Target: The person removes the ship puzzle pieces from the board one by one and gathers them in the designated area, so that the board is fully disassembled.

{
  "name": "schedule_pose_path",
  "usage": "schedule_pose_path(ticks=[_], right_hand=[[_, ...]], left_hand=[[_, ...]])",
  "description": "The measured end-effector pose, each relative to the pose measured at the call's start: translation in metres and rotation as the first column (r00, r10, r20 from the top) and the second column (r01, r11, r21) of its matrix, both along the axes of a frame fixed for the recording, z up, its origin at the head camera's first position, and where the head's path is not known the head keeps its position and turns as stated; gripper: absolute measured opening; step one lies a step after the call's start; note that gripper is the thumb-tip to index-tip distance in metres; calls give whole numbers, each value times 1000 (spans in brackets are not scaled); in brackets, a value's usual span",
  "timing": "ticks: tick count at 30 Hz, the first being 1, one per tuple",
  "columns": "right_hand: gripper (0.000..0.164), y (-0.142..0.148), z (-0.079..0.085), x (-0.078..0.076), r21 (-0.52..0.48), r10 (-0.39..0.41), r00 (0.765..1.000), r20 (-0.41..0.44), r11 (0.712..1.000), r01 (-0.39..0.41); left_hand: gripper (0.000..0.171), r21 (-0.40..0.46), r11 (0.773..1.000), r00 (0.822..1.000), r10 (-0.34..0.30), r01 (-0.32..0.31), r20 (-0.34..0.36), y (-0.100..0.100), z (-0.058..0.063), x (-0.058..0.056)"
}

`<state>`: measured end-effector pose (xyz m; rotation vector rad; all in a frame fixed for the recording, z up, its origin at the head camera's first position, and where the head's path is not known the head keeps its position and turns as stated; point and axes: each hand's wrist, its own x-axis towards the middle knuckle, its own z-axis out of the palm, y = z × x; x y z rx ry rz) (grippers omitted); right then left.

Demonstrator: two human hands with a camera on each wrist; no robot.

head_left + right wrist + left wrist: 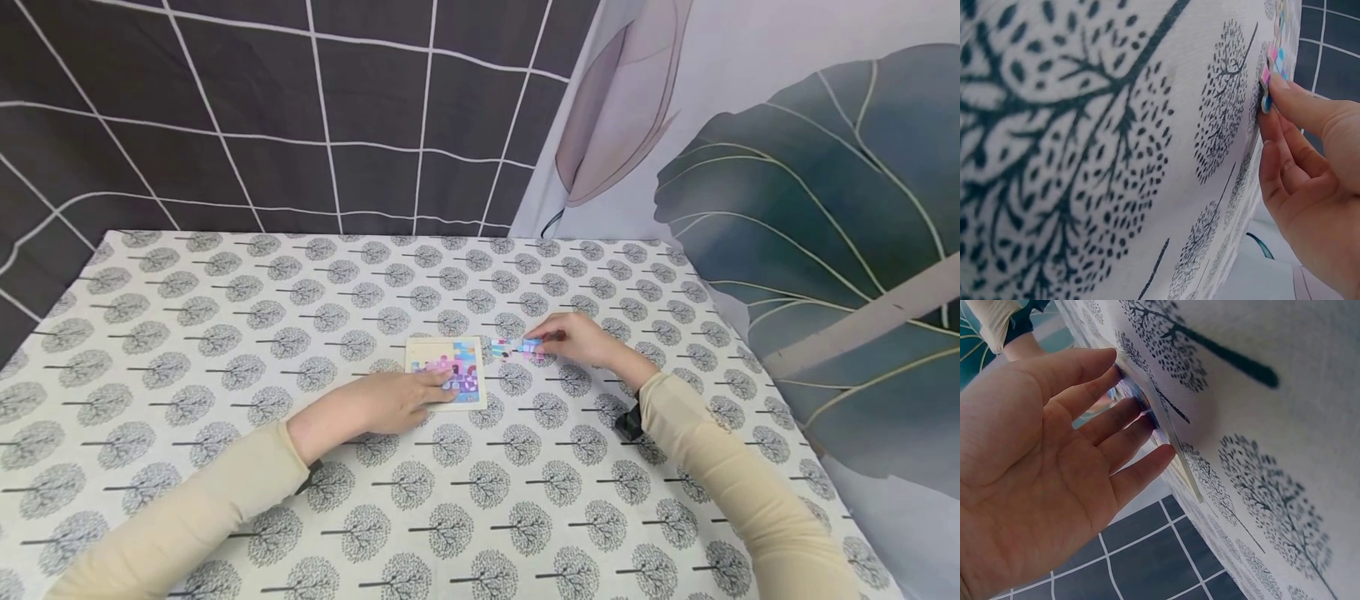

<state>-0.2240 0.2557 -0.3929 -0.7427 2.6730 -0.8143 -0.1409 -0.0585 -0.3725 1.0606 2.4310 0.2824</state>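
resting the left hand point(397, 402) straight-fingered on the puzzle board point(482, 388); best to press lightly against sliding. pinching a puzzle piece point(532, 344) in the right hand point(583, 339), right of the board beside other pieces point(500, 348); best to grip only the edges.

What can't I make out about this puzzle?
Head view: the picture in the puzzle tray, partly covered by the left hand.
Head view: fine details of the loose pieces, too small.
Left wrist view: most of that picture, behind the same hand.
Right wrist view: part of the held piece, behind the right hand.
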Motion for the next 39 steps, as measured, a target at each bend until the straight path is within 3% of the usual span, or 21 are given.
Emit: schedule_pose_path(ticks=[18, 32, 39], right_hand=[[24, -2, 8, -7, 3, -7, 999, 50, 1000, 7], [31, -13, 8, -7, -77, 31, 999, 19, 997, -29], [32, -26, 11, -15, -76, 70, 998, -11, 995, -70]], left_hand=[[46, -11, 999, 999, -32, 31, -44, -1, 4, -1], [47, 3, 1000, 1000, -8, 8, -12, 1, -1, 1], [47, 16, 1000, 1000, -7, 7, -22, 1, 1, 4]])
